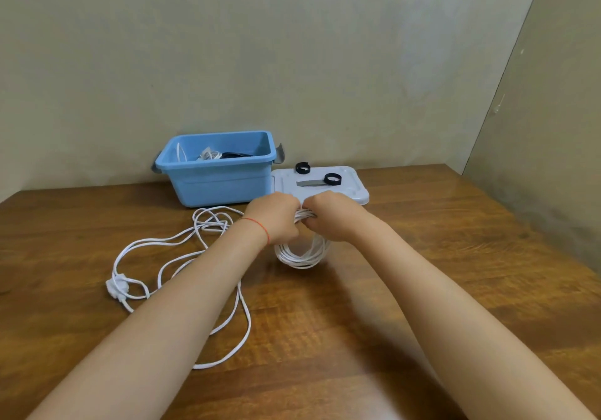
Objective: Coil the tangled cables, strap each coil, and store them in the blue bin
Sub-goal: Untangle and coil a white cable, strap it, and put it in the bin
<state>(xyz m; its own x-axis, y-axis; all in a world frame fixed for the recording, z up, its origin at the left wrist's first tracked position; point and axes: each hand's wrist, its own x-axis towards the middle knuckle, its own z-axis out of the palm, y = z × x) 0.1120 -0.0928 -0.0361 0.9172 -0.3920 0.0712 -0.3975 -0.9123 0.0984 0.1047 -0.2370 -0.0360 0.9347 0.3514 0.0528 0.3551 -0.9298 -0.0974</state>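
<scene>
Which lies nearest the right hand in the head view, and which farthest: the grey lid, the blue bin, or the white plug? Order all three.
From the right hand:
1. Grey lid, just behind it.
2. Blue bin, behind and left.
3. White plug, far left on the table.

i see a white cable (182,257): part wound into a coil (300,255), the remainder loose on the table. blue bin (221,188) open, coiled cables inside. two black straps (331,179) rolled.
</scene>
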